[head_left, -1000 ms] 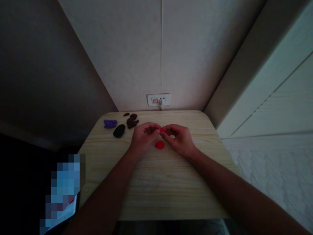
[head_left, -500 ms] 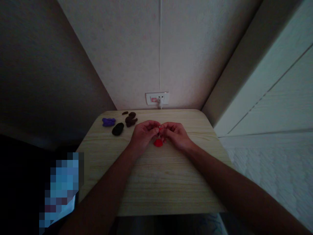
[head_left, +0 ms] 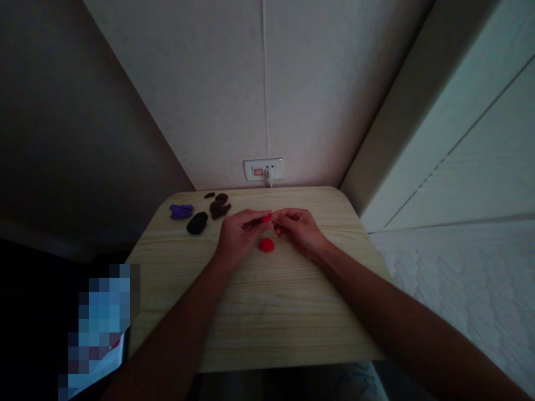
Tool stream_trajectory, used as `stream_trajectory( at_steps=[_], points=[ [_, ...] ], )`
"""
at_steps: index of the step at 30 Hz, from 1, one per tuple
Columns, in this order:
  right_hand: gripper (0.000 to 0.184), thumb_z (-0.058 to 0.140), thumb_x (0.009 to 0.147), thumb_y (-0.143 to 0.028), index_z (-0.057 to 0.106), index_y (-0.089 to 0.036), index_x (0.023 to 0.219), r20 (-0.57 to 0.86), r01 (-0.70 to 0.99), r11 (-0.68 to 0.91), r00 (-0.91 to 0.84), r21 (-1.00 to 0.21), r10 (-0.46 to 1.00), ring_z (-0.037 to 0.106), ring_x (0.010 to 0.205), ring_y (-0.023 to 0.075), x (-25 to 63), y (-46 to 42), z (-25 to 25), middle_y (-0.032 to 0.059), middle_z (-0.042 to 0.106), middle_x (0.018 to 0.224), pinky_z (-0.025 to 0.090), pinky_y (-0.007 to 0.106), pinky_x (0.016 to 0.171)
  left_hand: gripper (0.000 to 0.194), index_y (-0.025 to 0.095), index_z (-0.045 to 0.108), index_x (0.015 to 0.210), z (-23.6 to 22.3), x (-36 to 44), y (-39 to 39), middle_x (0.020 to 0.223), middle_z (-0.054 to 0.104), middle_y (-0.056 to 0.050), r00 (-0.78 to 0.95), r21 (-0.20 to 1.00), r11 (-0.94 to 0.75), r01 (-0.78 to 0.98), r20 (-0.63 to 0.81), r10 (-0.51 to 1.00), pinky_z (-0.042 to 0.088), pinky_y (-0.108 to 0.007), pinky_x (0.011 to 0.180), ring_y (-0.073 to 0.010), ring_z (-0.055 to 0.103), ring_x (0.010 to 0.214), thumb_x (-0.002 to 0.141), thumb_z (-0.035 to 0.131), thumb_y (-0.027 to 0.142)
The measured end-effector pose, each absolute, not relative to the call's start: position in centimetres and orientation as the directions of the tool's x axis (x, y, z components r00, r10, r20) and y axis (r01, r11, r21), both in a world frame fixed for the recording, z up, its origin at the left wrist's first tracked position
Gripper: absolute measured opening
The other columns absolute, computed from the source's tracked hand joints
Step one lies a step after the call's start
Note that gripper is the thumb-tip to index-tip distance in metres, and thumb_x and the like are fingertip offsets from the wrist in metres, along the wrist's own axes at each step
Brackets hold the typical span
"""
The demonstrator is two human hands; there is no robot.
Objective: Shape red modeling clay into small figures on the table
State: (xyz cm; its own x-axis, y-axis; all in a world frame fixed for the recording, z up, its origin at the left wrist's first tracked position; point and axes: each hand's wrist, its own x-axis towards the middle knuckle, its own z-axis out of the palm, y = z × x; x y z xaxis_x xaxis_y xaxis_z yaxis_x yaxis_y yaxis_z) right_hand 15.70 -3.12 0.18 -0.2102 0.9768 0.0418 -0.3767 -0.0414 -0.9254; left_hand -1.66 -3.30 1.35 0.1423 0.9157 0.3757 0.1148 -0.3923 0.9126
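Observation:
Between thumb and fingers, my left hand (head_left: 240, 231) pinches a small piece of red modelling clay (head_left: 266, 219). My right hand (head_left: 298, 227) meets it from the other side, its fingers closed at the edge of the same piece. A bit of red also shows under the right fingers, partly hidden. Just below the hands, a larger red clay lump (head_left: 266, 245) rests on the wooden table (head_left: 267, 312), apart from both.
At the table's far left lie a purple lump (head_left: 181, 211), a black lump (head_left: 197, 223) and several dark brown pieces (head_left: 219, 209). A wall socket (head_left: 263, 169) with a plug sits behind the table. A lit, pixelated screen (head_left: 104, 323) is at lower left.
My left fingers have straightened somewhat, and more of the red piece shows between them. The right hand remains close against it. The whole view has shifted slightly.

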Motion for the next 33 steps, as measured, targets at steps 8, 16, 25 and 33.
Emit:
stream_trajectory(
  at_steps=[8,16,25,33],
  points=[
    [0.030,0.080,0.078,-0.042,0.067,-0.015,0.080,0.043,-0.421,-0.188,-0.481,-0.887,0.876,0.064,0.060,0.0144,15.4,-3.6,0.3,0.0007,0.067,0.065,0.053,0.028,0.064,0.013,0.019,0.079,0.089,1.6,-1.7,-3.8,0.088,0.076,-0.006,0.167,0.788,-0.525,0.322,0.498,0.851,0.055,-0.029,0.076,-0.0168,0.069,0.079,0.087,0.069,0.027],
    [0.028,0.075,0.079,-0.038,0.057,-0.019,0.069,0.061,-0.509,-0.159,-0.388,-0.846,0.920,0.055,0.052,0.0114,14.5,-4.1,0.9,-0.0056,0.051,0.058,0.044,0.025,0.053,0.019,0.017,0.066,0.079,1.8,-1.4,-3.5,0.060,0.061,0.001,0.024,0.958,-0.287,-0.025,0.288,0.957,0.048,-0.024,0.052,-0.0120,0.058,0.052,0.083,0.071,0.034],
    [0.034,0.082,0.074,-0.040,0.074,-0.018,0.099,0.072,-0.331,0.007,-0.185,-0.944,0.980,0.057,0.061,0.0102,15.6,-3.0,-0.2,-0.0014,0.067,0.074,0.043,0.024,0.057,0.021,0.017,0.075,0.098,0.6,-2.8,-1.9,0.083,0.070,-0.004,-0.105,0.941,-0.316,-0.122,0.304,0.947,0.052,-0.023,0.060,-0.0114,0.063,0.065,0.083,0.073,0.032],
    [0.036,0.083,0.072,-0.050,0.073,-0.015,0.077,0.047,-0.238,0.018,-0.119,-0.971,0.992,0.057,0.050,0.0110,15.8,-3.1,0.2,0.0007,0.066,0.064,0.047,0.024,0.047,0.029,0.015,0.072,0.096,0.9,-2.8,-1.8,0.081,0.074,-0.006,-0.145,0.946,-0.319,-0.066,0.307,0.941,0.055,-0.026,0.061,-0.0119,0.064,0.061,0.082,0.074,0.041]
  ],
)
